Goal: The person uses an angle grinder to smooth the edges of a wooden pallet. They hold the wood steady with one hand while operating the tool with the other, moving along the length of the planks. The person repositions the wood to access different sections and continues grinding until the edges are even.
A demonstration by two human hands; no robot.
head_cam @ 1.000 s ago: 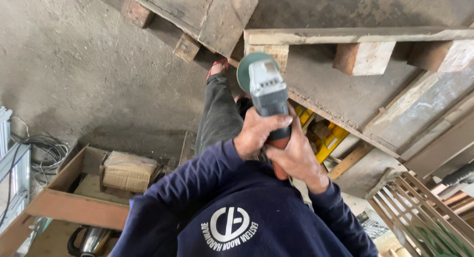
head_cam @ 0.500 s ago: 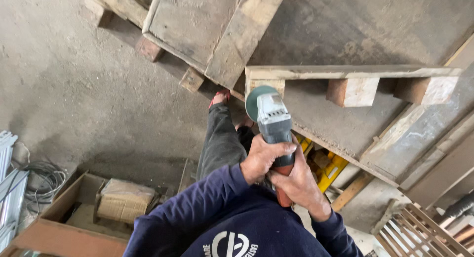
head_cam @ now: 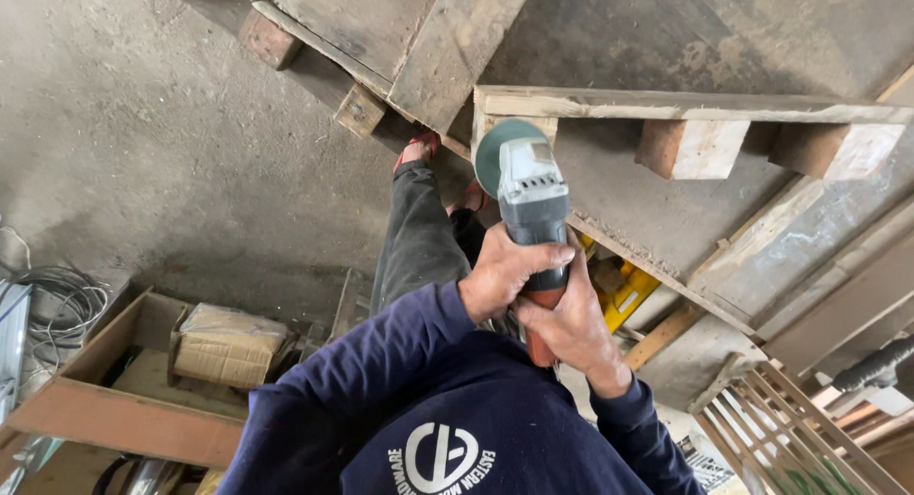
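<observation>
View from above, looking down my own body to the concrete floor point(head_cam: 143, 152). My left hand point(head_cam: 500, 276) and right hand point(head_cam: 571, 328) both hold an angle grinder point(head_cam: 531, 209), fingers point(head_cam: 533, 259) of the left clamped around the grey body, fingers of the right closed around the reddish rear grip below it. The tool sits out in front of my chest, its green disc guard point(head_cam: 495, 152) pointing toward the near corner of a wooden pallet point(head_cam: 666, 109) lying on the floor; disc and wood appear just apart. I judge the grinder heavy, rigid and hard-cased, best taken as here: one hand on the body, one on the rear handle, well clear of the disc. A second pallet point(head_cam: 381, 29) lies beyond it, toward the top edge of the floor. At the floor's lower left, an open wooden box point(head_cam: 105, 362) holds a tan wrapped bundle point(head_cam: 224, 347); coiled cable point(head_cam: 57, 300) lies beside it.
</observation>
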